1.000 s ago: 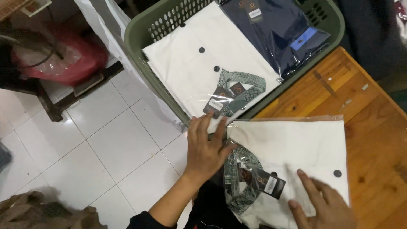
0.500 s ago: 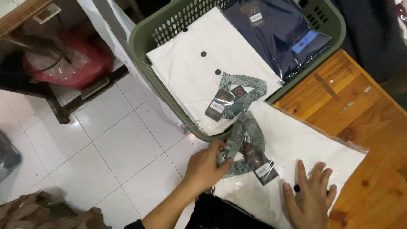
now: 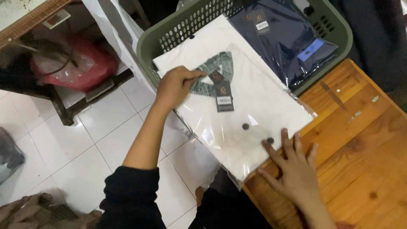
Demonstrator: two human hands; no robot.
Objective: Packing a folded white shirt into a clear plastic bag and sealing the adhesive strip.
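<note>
Head view: folded white shirt in clear plastic bag (image 3: 250, 114) held out flat, partly over the rim of the green laundry basket (image 3: 146, 46) and partly over the edge of the wooden table (image 3: 360, 140). Left hand (image 3: 174, 87) grasping the collar end of the bag, thumb on top beside the green patterned collar (image 3: 220, 70), fingers under the plastic. Right hand (image 3: 294, 167) lying open and flat, palm down, fingers spread, fingertips pressing the lower edge of the bag close to two dark buttons (image 3: 256, 133), palm on the table wood. Black hang tags (image 3: 223, 95) on the shirt front just below the collar. Inside the basket, under the held bag, another white packed shirt (image 3: 199, 42) and beside it a navy packed shirt (image 3: 284, 40), also in clear plastic. Below on the left, white tiled floor (image 3: 72, 157), with a red plastic bag (image 3: 80, 63) on a low dark shelf near the basket. Black sleeve (image 3: 129, 197) pushed up on the left forearm. Crumpled brownish cloth (image 3: 29, 214) in the lower left corner.
</note>
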